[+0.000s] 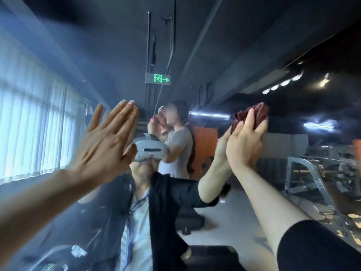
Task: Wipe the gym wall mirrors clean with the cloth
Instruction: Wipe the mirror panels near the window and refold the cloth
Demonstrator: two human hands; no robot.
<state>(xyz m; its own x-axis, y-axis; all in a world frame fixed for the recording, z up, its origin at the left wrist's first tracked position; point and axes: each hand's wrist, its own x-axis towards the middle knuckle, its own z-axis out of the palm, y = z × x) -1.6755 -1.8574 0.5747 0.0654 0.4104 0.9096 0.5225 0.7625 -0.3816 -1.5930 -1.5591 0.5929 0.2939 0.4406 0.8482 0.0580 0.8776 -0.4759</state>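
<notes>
Mirror [254,55] ahead: flat left hand [105,141], cloth [252,116] under right hand [244,141] fingertips, pinched.

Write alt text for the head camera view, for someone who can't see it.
A person's right hand presses a dark red cloth against a gym wall mirror, while the left hand rests flat on the glass with fingers straight. The mirror reflects the person wearing a headset, another person behind, a green exit sign and window blinds.
</notes>
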